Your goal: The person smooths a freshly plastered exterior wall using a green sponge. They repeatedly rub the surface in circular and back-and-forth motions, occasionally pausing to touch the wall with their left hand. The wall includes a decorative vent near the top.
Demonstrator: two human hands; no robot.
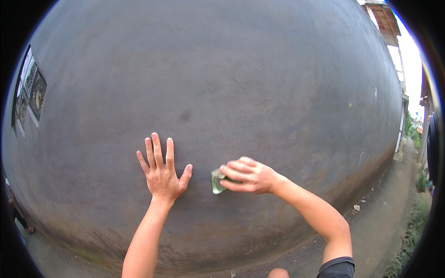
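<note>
A dark grey plastered wall (259,88) fills most of the head view, brownish along its base. Flat against it lies my left hand (163,180), fingers stretched and spread, holding nothing. To its right, my right hand (252,177) grips a small pale-green folded sheet (216,183) at the wall's surface. The sheet's left part sticks out past the fingertips, and the rest is hidden under the hand. Slight blur on the right hand and sheet leaves the sheet's exact kind unclear.
A window (32,90) with patterned panes is set in the wall at far left. A path (387,222) runs along the wall's foot on the right, with small stones (356,208) and grass (410,231) beside it. Someone's foot (30,229) shows at lower left.
</note>
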